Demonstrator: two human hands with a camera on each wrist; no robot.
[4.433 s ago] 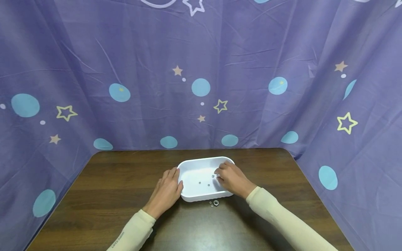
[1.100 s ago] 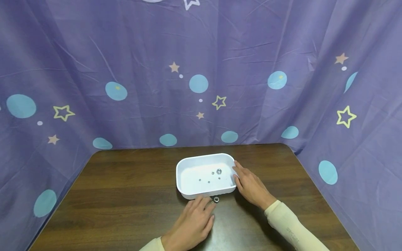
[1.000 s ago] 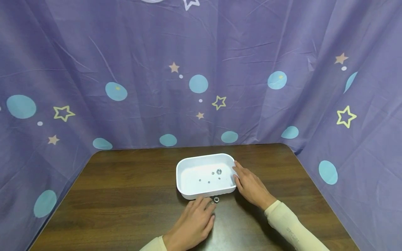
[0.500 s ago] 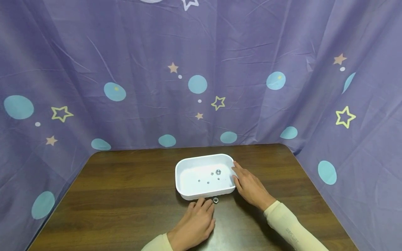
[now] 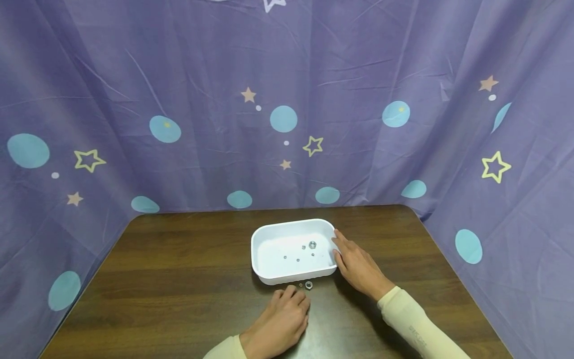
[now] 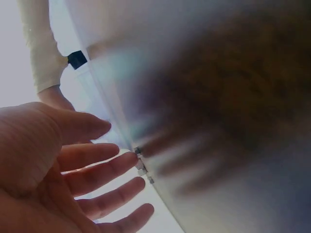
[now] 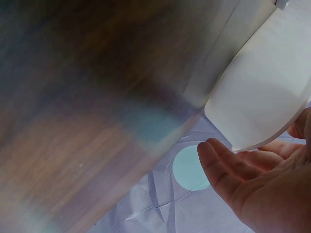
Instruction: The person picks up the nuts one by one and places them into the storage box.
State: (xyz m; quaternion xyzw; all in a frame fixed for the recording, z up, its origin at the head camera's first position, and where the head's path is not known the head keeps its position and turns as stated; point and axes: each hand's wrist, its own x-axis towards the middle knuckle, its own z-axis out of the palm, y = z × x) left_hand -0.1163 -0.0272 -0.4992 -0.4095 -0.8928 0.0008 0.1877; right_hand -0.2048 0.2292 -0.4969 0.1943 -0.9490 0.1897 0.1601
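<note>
A white oblong tray (image 5: 291,274) stands on the table. Inside lie a large hex nut (image 5: 312,245) and several tiny nuts, one tiny nut (image 5: 303,247) just left of it. In front of the tray, another large hex nut (image 5: 308,285) sits beside a tiny nut (image 5: 301,285). My left hand (image 5: 280,319) is low over the table, fingertips just short of these. In the left wrist view its fingers are loosely spread, with nothing between thumb and fingers. My right hand (image 5: 360,267) rests against the tray's right end, with fingers nearly straight.
The brown wooden table (image 5: 179,279) has rounded far corners. A purple curtain (image 5: 215,139) with stars and blue dots hangs behind and at both sides of it.
My right hand left the tray's inside for its right end, and a large nut now shows in there. My left hand came from the tray's left end to its front, then drew back slightly.
</note>
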